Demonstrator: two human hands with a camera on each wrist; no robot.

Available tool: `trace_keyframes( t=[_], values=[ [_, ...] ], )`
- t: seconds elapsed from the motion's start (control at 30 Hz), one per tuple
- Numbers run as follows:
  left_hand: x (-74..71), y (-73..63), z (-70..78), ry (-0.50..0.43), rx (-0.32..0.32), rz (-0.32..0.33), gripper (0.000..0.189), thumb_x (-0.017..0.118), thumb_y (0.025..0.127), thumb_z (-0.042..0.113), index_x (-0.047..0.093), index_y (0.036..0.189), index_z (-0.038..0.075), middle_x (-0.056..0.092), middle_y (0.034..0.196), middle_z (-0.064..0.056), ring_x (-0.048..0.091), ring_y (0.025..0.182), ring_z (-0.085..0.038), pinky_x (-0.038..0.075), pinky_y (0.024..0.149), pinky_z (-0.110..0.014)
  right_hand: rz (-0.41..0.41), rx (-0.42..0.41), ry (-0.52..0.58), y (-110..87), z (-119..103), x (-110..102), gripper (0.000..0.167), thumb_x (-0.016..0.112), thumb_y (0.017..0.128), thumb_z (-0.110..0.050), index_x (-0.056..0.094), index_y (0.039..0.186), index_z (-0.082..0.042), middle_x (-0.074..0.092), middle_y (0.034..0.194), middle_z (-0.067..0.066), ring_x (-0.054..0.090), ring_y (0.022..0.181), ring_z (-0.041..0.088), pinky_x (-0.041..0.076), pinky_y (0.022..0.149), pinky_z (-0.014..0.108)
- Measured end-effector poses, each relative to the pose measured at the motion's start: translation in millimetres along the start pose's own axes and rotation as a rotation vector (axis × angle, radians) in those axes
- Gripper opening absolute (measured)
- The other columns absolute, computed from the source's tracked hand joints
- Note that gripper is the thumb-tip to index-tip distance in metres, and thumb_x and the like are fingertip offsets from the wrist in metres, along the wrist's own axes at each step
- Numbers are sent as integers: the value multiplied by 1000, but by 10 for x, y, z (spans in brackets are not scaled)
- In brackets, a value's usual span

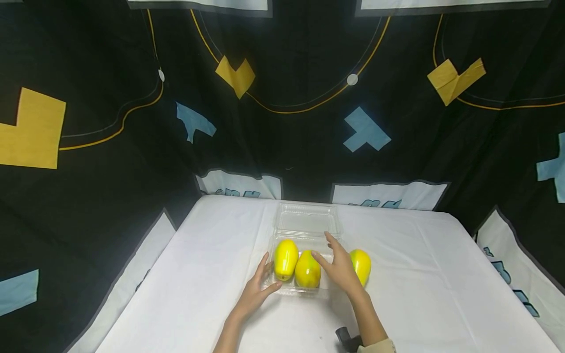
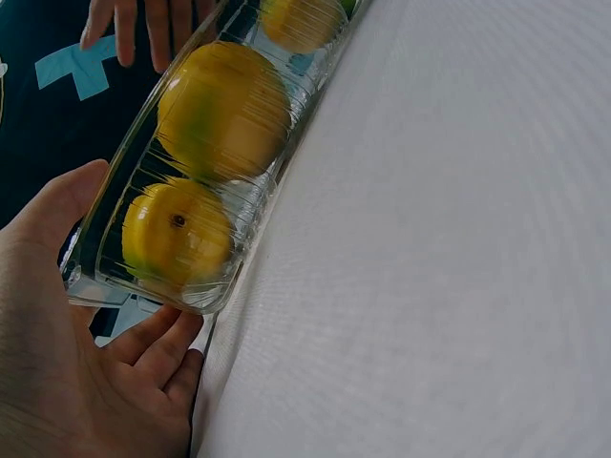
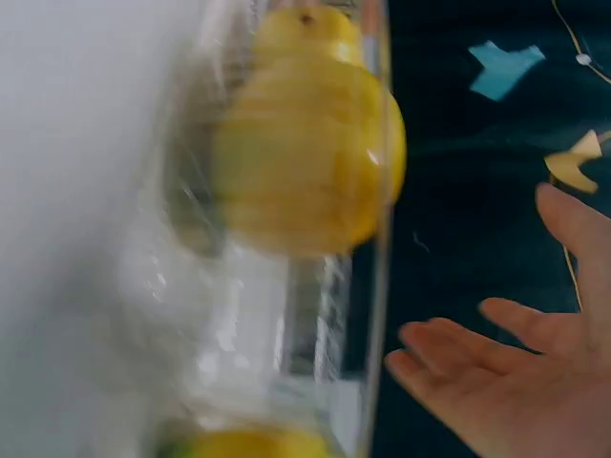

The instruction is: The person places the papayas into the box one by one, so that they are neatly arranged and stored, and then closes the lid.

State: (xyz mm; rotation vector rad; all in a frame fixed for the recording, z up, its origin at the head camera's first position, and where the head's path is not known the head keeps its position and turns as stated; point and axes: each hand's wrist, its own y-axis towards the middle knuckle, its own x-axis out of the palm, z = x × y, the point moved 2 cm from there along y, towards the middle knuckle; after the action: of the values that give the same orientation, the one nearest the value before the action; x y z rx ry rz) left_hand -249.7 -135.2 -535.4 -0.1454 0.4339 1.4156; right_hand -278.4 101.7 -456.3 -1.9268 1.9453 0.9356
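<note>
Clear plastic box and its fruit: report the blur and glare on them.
Head view: fairly crisp, bright highlights on the yellow fruit; left wrist view: the fruit looks streaky through the ribbed plastic of the box; right wrist view: box heavily smeared, whitish glare along it, right hand clearer.

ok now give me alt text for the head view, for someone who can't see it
A left hand and a right hand flank an open clear plastic box holding two yellow fruits on a white-covered table. A third yellow fruit lies outside the box, partly behind the right hand; black cloth hangs behind.
</note>
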Motion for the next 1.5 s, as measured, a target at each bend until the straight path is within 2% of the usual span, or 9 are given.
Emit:
trace_keyframes(
  t=[0.13, 0.23, 0.4, 0.63, 0.83, 0.97, 1.13, 1.3, 1.5],
  values=[
    [0, 8, -6, 0, 3, 1, 81, 63, 87, 34, 12, 149, 26, 34, 144, -15, 35, 128, -38, 19, 96, -70, 150, -89, 94, 25, -9, -191, 59, 62, 89, -33, 40, 138, -8, 41, 139, 14, 42, 124, 31, 38, 99, 47],
    [4, 12, -11, -1, 4, 2, 81, 63, 87, 34, 12, 149, 25, 35, 144, -15, 35, 128, -39, 19, 96, -71, 249, -130, 173, 31, 64, -284, 54, 61, 90, -23, 41, 137, -8, 40, 140, 11, 38, 127, 29, 35, 102, 45],
    [9, 8, -18, 1, 0, 3, 81, 63, 87, 34, 11, 149, 25, 35, 144, -15, 35, 128, -39, 19, 96, -71, 353, -74, 238, 18, 294, -372, 56, 62, 89, -19, 38, 140, -12, 38, 142, 4, 34, 131, 22, 30, 106, 41],
    [18, 2, -33, -3, 2, 1, 81, 63, 87, 34, 11, 149, 25, 35, 144, -15, 36, 128, -38, 19, 97, -70, 389, -2, 338, -83, 547, -464, 61, 62, 88, -10, 33, 141, -3, 35, 143, 16, 29, 132, 31, 25, 107, 47],
    [20, 8, -34, 1, 20, -2, 82, 63, 87, 36, 11, 149, 23, 35, 144, -17, 36, 127, -41, 21, 96, -70, 342, 128, 420, -154, 772, -483, 65, 61, 90, -15, 27, 144, -4, 30, 145, 18, 26, 134, 32, 22, 109, 47],
    [19, 15, -50, -5, 27, -4, 83, 63, 87, 36, 11, 149, 23, 34, 144, -18, 36, 127, -41, 22, 97, -69, 268, 190, 439, -145, 1010, -439, 70, 59, 92, -25, 21, 146, -7, 25, 147, 19, 24, 134, 34, 22, 109, 47],
    [18, 16, -72, -1, 16, -8, 83, 63, 86, 37, 10, 149, 26, 34, 144, -16, 35, 128, -39, 21, 98, -68, 159, 280, 432, -166, 1188, -385, 75, 57, 91, -38, 16, 148, -14, 20, 149, 18, 23, 135, 36, 22, 108, 49],
    [24, 14, -54, -3, 16, 0, 82, 63, 87, 35, 11, 149, 24, 34, 144, -17, 36, 128, -40, 21, 98, -68, 74, 287, 403, -177, 1253, -353, 77, 59, 89, -41, 17, 149, -16, 19, 150, 18, 18, 136, 38, 18, 110, 50],
    [21, 24, -23, -1, 5, -14, 82, 64, 87, 26, 11, 149, 16, 33, 143, -23, 34, 126, -45, 22, 95, -71, 2, 306, 358, -195, 1301, -325, 80, 62, 86, -43, 20, 148, -15, 16, 152, 14, 14, 138, 32, 13, 111, 47]
  ],
)
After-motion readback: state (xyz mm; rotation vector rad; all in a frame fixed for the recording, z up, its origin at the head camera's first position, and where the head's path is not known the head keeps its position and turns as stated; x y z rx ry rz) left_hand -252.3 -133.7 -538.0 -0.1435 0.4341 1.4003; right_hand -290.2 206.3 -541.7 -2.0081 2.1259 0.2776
